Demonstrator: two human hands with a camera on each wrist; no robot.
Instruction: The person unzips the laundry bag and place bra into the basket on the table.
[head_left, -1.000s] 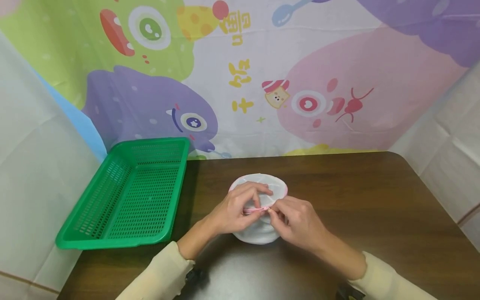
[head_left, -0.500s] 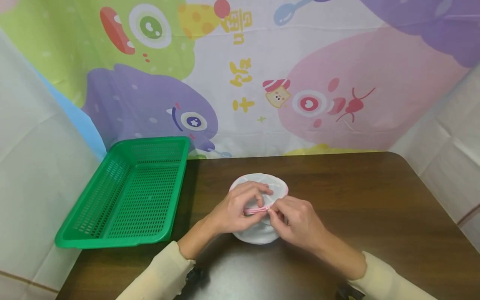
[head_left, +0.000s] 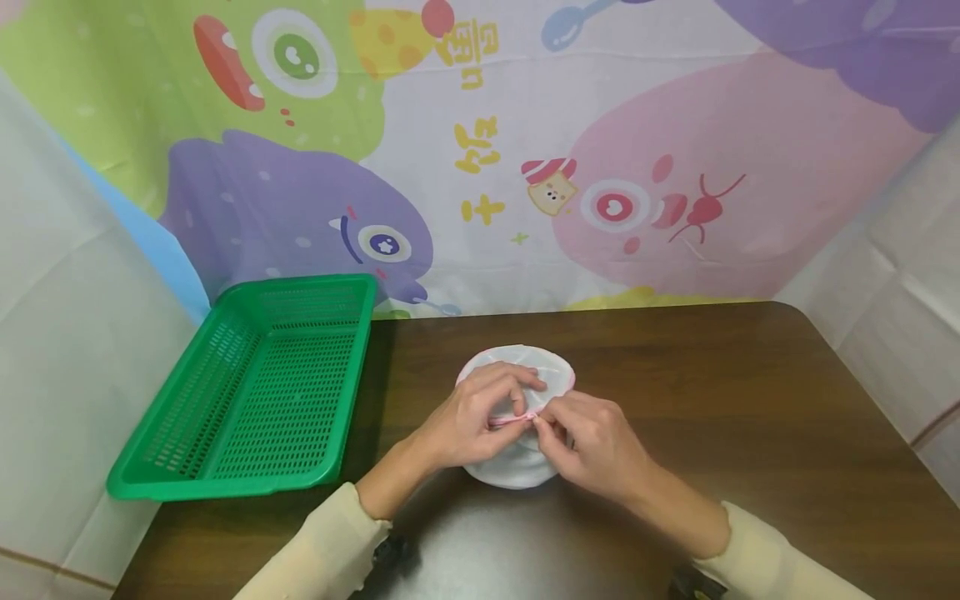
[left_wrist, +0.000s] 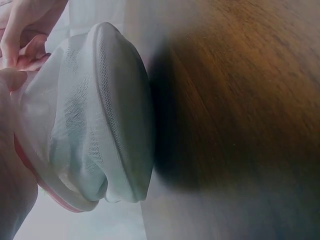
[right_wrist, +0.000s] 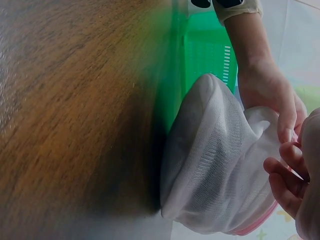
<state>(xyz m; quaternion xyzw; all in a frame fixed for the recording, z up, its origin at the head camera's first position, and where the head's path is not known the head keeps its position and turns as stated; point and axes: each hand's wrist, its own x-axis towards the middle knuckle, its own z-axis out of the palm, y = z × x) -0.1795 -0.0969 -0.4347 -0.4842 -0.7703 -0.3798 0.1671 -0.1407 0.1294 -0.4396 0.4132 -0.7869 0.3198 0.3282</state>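
Left hand (head_left: 474,421) and right hand (head_left: 600,437), each grip pinched on the pink strip (head_left: 502,422) (probably a zip) of a white mesh bag (head_left: 517,475), whose folded side (left_wrist: 75,115) only the wrist views show clearly

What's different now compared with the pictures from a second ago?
Nothing visibly moved on the table, and nothing was taken hold of or let go. The cartoon backdrop sits slightly further left in the head view, probably from a small camera shift. The left hand and right hand still pinch the pink trim of the white mesh bag; the green basket stays put.
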